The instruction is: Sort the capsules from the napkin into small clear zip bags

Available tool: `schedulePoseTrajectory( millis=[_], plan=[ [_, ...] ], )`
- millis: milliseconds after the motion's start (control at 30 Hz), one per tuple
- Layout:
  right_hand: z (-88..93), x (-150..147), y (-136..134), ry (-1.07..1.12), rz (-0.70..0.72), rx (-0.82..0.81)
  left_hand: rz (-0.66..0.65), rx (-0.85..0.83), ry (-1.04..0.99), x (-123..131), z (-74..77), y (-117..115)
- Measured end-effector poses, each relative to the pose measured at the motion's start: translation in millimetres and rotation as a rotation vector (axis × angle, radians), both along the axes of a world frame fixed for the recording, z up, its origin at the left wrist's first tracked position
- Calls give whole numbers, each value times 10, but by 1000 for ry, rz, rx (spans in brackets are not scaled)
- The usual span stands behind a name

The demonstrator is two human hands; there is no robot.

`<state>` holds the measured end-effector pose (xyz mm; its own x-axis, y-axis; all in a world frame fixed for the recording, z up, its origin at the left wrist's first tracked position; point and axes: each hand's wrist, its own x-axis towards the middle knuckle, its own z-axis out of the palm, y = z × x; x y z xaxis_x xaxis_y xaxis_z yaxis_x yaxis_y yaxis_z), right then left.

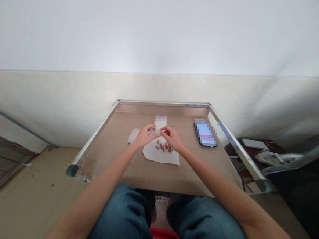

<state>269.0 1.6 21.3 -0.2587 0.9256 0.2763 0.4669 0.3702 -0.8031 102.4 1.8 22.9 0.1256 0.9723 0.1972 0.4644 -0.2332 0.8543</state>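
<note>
Both hands meet over a white sheet point(159, 155) on a cardboard-covered table point(113, 145). My left hand point(145, 135) and my right hand point(171, 136) pinch a small clear plastic bag point(154, 131) between their fingertips. Several small red and yellow capsules point(165, 147) lie loose on the sheet, just below my right hand. A second clear bag point(133, 135) lies flat left of my left hand, and another point(161, 119) lies beyond the hands toward the table's back.
A phone point(206, 134) with a lit screen lies at the back right of the table. A metal frame point(230, 138) rims the table. To the right stand a low shelf with white items point(259, 145) and cables. My knees sit under the front edge.
</note>
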Motion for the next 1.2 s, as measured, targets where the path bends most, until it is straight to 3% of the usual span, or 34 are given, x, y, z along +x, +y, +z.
schedulePoseTrajectory(
  millis=[133,367,600,767,1000,1100,1200],
  plan=[
    [-26,64,-29,-163,42,27,144,21,-83,2,-21,27],
    [-49,8,-122,-710,194,85,205,46,-136,6,-41,53],
    [-124,-78,-182,-819,223,180,204,32,-161,17,-33,42],
    [-126,-64,-172,-695,151,156,192,33,-158,18,-72,61],
    [61,-9,-1,-42,-188,2,170,49,-96,1,-117,59],
    [173,-23,13,128,-222,-1,132,39,-52,57,-72,13],
    [234,-55,-13,156,-198,-26,68,53,-10,153,-6,-39]
  ],
)
